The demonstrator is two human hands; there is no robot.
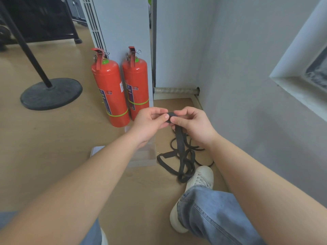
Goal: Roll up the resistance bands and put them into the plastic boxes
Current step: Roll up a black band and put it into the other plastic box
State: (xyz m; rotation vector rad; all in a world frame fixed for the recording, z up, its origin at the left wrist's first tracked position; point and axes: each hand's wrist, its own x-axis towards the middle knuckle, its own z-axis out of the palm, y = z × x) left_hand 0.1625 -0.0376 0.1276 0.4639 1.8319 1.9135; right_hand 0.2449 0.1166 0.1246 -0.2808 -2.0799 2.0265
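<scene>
Pinching the small rolled start of a black resistance band (170, 117) at the centre of the frame, the left hand (150, 122) and right hand (192, 125) each close thumb and fingers on it from opposite sides, likely so the roll cannot spring loose while more is wound on. The unrolled length hangs down to a loose tangle (184, 160) on the floor (53, 147) just below. A clear plastic box (141, 157) sits left of the tangle, partly behind the left forearm, handy for dropping the roll in. Two red fire extinguishers (110, 91) stand above it.
</scene>
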